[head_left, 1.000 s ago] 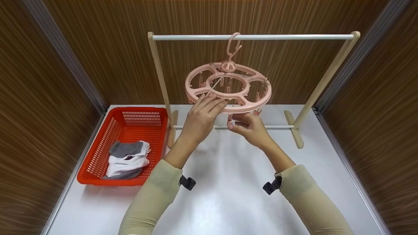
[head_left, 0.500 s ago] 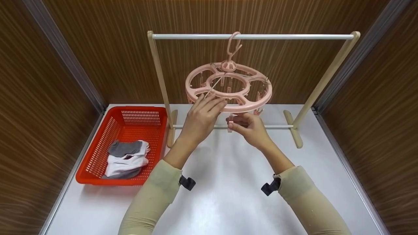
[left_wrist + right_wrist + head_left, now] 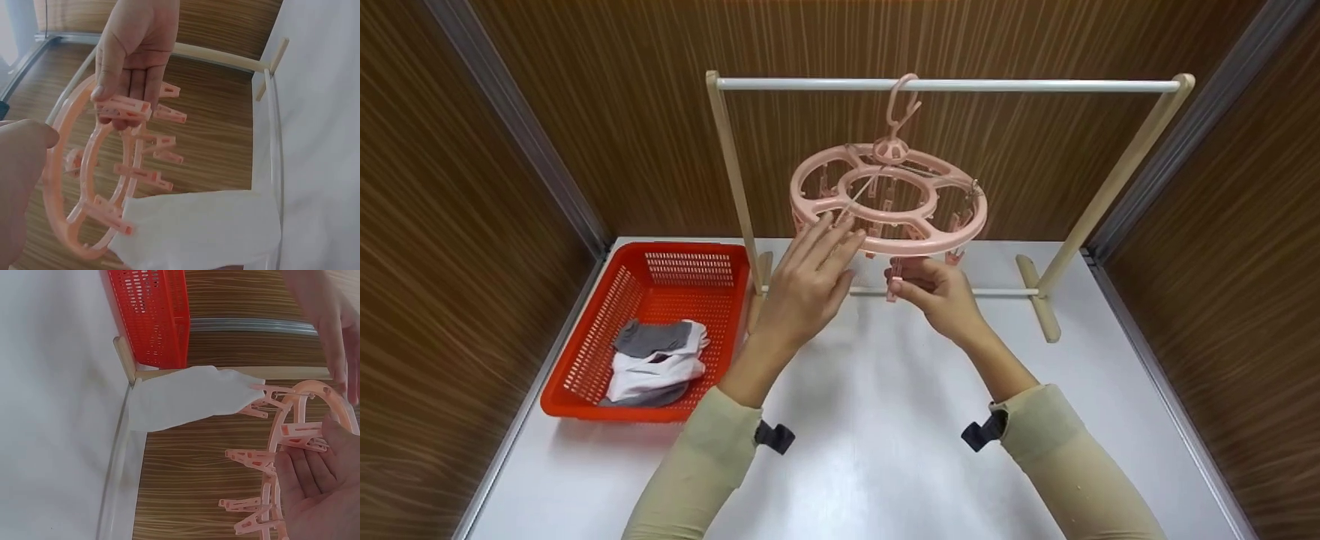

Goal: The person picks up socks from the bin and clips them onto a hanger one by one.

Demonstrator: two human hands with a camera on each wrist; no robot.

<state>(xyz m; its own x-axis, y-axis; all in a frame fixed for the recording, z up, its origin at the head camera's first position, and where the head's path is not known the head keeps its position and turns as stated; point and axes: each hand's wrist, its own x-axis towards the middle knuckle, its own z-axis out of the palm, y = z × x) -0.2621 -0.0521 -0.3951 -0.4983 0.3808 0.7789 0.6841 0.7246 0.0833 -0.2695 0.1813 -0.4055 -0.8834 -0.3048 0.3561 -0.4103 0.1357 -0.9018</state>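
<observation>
A pink round clip hanger [image 3: 922,244] hangs by its hook from the white bar. My right hand [image 3: 941,296] is below its front rim and pinches a pink clothespin [image 3: 896,279] between thumb and fingers. In the right wrist view, that clothespin [image 3: 304,433] lies across the fingers with no cloth in it. My left hand [image 3: 806,289] is at the rim's front left with straight fingers; whether they touch the rim I cannot tell. A white sock [image 3: 197,230] hangs from clothespins [image 3: 109,216] in both wrist views; in the head view the left hand hides it.
The drying rack [image 3: 1035,86] has wooden legs and a low crossbar. A red basket [image 3: 562,397] stands left of it on the white table [image 3: 870,465], holding grey and white socks [image 3: 656,364]. Wood-patterned walls enclose the back and sides.
My left hand has drawn back a little from the rim, down and to the left, its fingers straightening. The right thumb has closed onto the clothespin, which it first only neared.
</observation>
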